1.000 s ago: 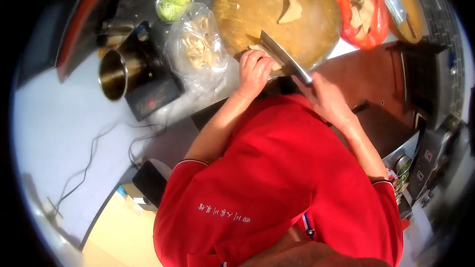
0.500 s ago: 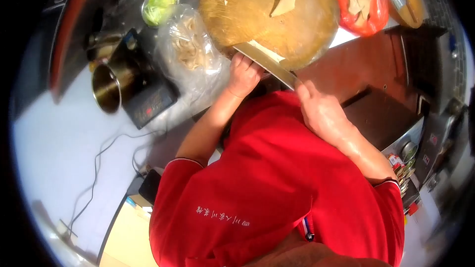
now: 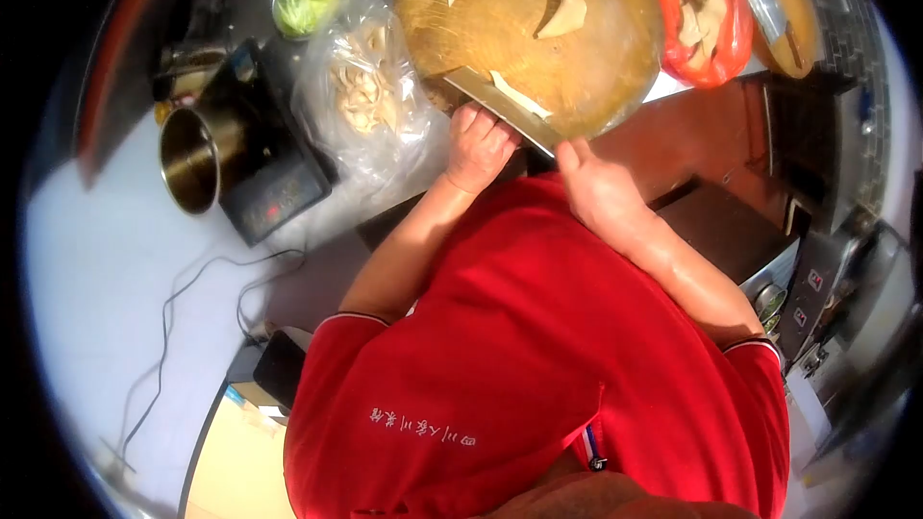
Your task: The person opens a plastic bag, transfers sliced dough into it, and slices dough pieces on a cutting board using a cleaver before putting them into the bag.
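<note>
While the right hand [image 3: 604,194] is closing round the knife [image 3: 502,112], the left hand [image 3: 480,148] is curling beside the blade, its hold hidden. One slice [image 3: 520,96] is lying on the board [image 3: 500,24], just beyond the blade.

The right hand [image 3: 604,194] grips a broad steel cleaver [image 3: 505,113] at the near edge of the round brown wooden chopping block [image 3: 519,29]. The left hand [image 3: 481,146] is positioned beside the blade, fingers curled.
</note>
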